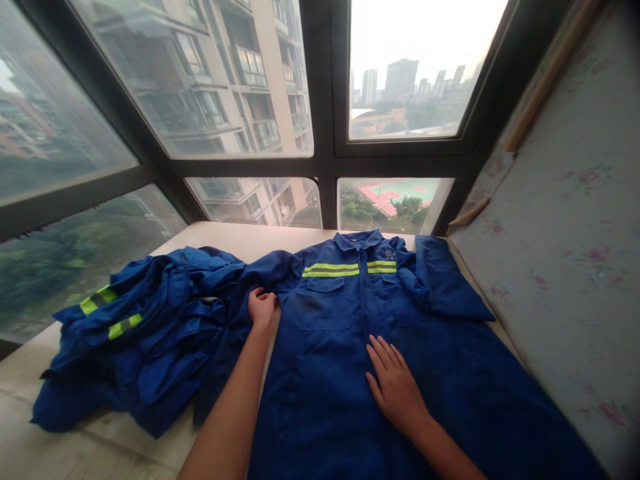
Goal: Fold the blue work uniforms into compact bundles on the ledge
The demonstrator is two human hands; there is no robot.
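Note:
A blue work jacket [325,360] lies spread out front side up, its collar toward the window. Yellow-green and grey reflective bands cross its chest. At the sleeve [273,270] on the left, close to the armpit, my left hand [261,307] is closed with curled fingers on the cloth. My right hand [395,383] rests flat on the jacket front beside the placket, fingers stretched out and holding nothing. On the right, the other sleeve [447,283] lies folded near the wall.
A crumpled pile of blue clothing [135,333] with reflective bands lies to the left. Both rest on a pale sill-like surface [200,235]. Dark-framed windows [325,167] bound the far and left sides. A flower-patterned wall [565,220] with peeling edges stands on the right.

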